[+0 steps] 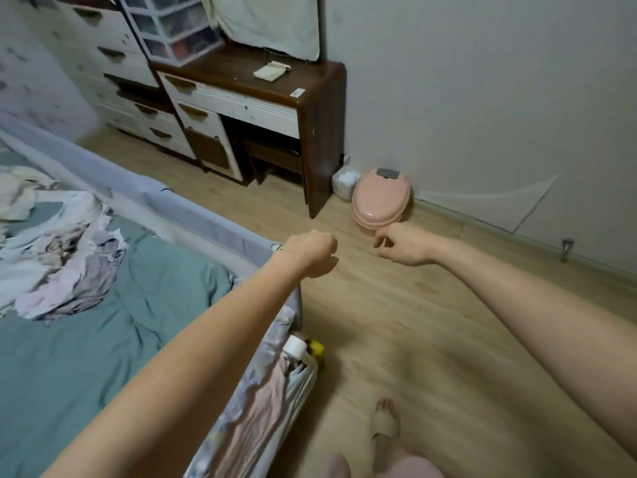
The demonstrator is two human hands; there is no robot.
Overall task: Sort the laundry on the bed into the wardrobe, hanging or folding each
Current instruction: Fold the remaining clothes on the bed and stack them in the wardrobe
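Note:
A heap of pale laundry (65,257), white, pink and grey, lies on the bed's teal sheet (113,343) at the left. My left hand (312,253) is stretched out over the bed's corner rail, its fingers curled into a fist with nothing in it. My right hand (403,244) is held out beside it above the wooden floor, fingers curled, also holding nothing. Both hands are well apart from the laundry. No wardrobe shows in this view.
A grey padded rail (193,215) edges the bed, with a cloth pocket organiser (275,391) hanging at its end. A dark wooden dressing table (275,108) and white drawers (113,74) stand ahead. A pink lidded bin (379,201) sits by the wall. My slippered foot (386,422) is on the floor.

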